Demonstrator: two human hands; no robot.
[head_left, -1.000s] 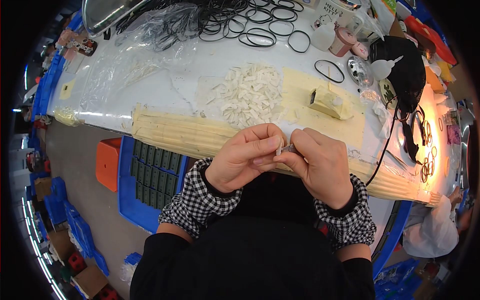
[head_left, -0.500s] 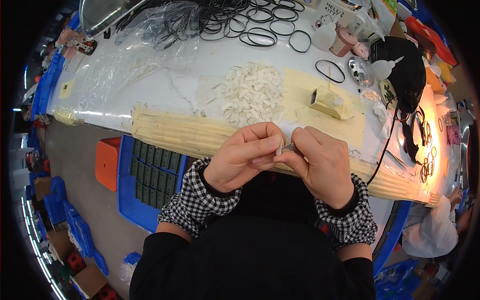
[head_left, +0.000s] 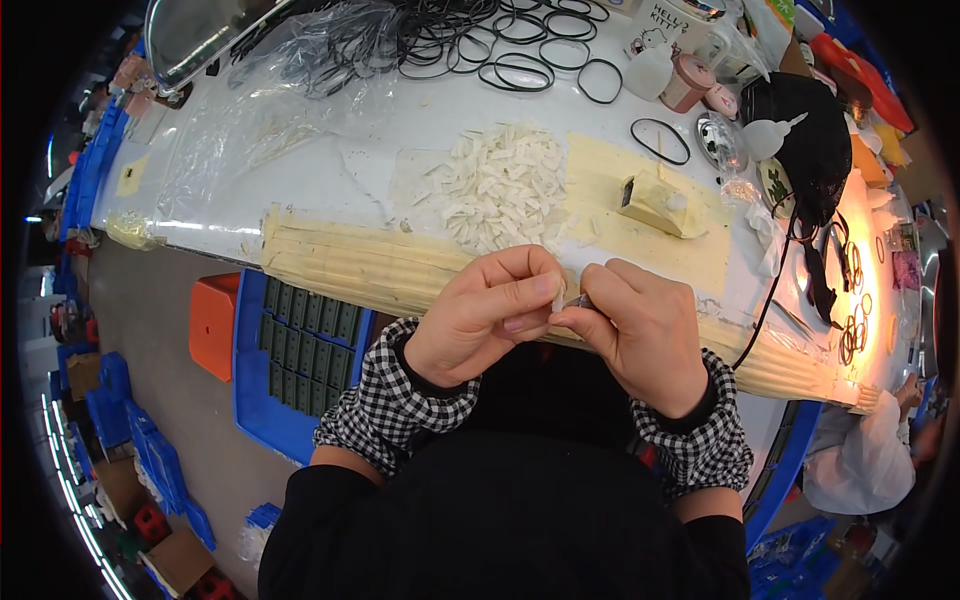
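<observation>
While left hand [head_left: 488, 318] pinches a small white strip [head_left: 559, 299] on the near side of the pile [head_left: 505, 190], long axis roughly toward it, right hand [head_left: 645, 330] grips a metal tool [head_left: 577, 300] just beside; contact unclear.

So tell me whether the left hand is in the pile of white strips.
No, the left hand pinches a small pale piece on the person's side of the pile of white strips.

Orange stool [head_left: 212, 328] beside blue crate [head_left: 262, 423]
</observation>
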